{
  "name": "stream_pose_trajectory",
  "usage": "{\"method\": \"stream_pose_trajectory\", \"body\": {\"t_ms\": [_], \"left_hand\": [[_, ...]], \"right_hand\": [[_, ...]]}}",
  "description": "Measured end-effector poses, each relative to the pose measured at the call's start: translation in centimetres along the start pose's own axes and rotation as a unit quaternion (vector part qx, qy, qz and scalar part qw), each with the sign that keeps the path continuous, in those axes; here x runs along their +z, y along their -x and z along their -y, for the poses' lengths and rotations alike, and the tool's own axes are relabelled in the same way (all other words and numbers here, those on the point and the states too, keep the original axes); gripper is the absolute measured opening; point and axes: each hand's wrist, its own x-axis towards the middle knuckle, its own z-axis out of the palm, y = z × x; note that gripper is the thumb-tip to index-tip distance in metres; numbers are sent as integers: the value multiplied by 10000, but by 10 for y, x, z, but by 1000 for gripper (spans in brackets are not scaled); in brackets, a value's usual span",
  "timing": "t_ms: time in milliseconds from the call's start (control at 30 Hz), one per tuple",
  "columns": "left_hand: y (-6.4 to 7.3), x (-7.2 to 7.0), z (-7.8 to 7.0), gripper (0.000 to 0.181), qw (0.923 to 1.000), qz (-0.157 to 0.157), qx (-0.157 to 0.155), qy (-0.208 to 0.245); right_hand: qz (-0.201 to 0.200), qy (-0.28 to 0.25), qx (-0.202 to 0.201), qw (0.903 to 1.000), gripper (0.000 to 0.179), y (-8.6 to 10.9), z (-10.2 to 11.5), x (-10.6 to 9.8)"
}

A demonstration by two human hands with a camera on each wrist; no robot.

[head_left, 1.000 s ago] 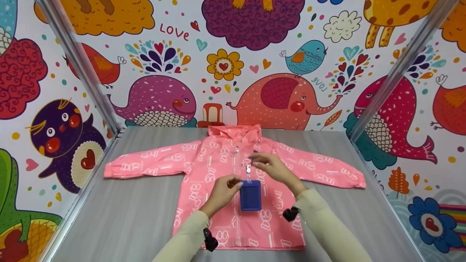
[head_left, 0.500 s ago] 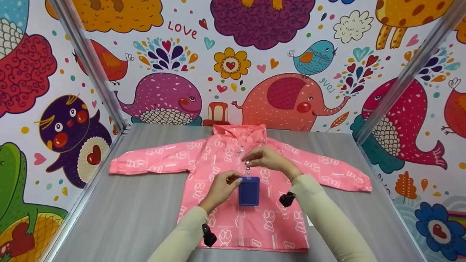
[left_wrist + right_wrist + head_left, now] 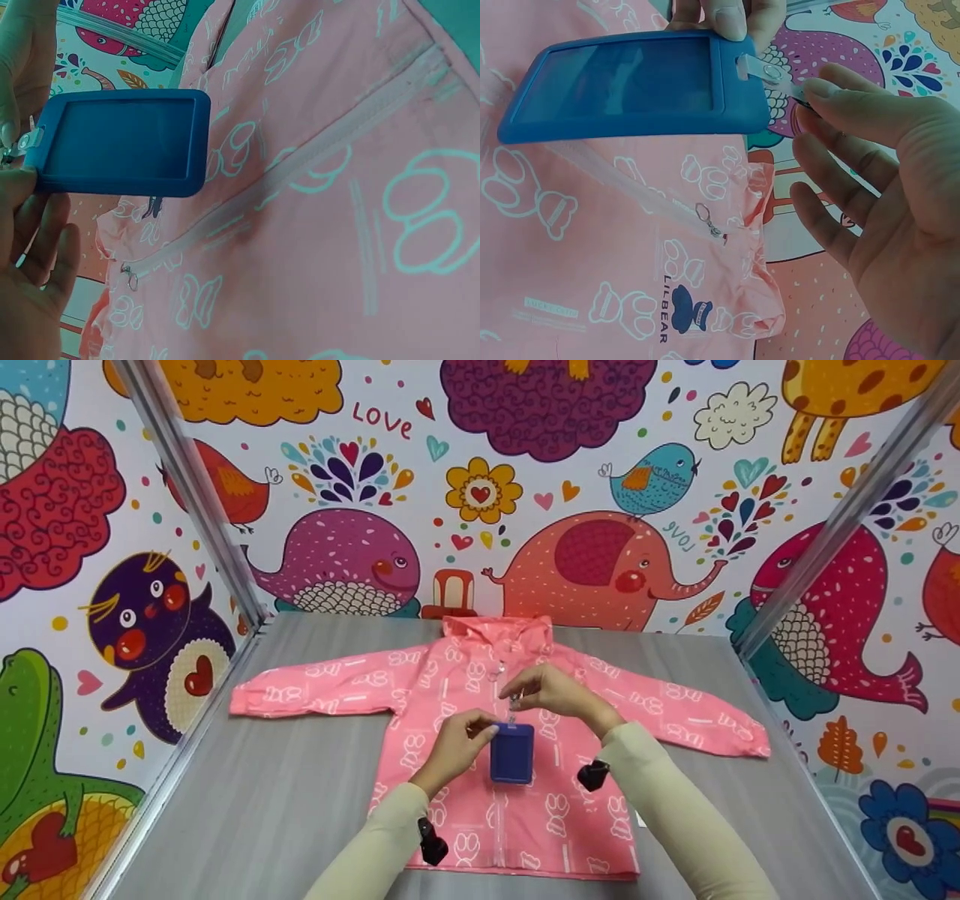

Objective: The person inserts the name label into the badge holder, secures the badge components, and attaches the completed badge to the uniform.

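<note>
A blue badge holder [image 3: 512, 754] with a clear window hangs upright over the front of a pink jacket [image 3: 570, 780]. My left hand [image 3: 455, 746] pinches its upper corner between thumb and fingers. Above it, my right hand [image 3: 551, 690] pinches the metal clip on the short clear strap [image 3: 761, 70] with thumb and index finger; its other fingers are spread loosely in the right wrist view. Most of the clip is hidden by those fingertips. The jacket lies flat, sleeves out, its zipper [image 3: 500, 825] closed, with a ring-shaped zipper pull [image 3: 705, 219] near the collar.
A grey wood-grain table [image 3: 300, 780] lies under the jacket. Patterned wall panels [image 3: 480, 562] with cartoon animals stand behind and at both sides, joined by metal corner posts [image 3: 199, 495]. A white tag [image 3: 641, 819] shows beside the jacket's right edge.
The right hand has come closer to the badge holder and its fingers now cover the metal clip, which showed earlier. The left hand keeps its pinch. The head view has shifted slightly.
</note>
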Motion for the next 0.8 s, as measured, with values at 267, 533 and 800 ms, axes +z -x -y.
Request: {"method": "stream_pose_trajectory", "body": {"t_ms": [267,533,800], "left_hand": [[-1,-4,1,13,9999,38,-94,-61],[-3,-6,1,13,9998,45,-169,-4],[-3,-7,-1,11,9999,-1,-99,38]], "right_hand": [[-3,-119,121,9999,20,0,-1,1],[-18,-86,41,10000,21,-1,0,2],[9,-17,-135,9999,20,-2,4,4]]}}
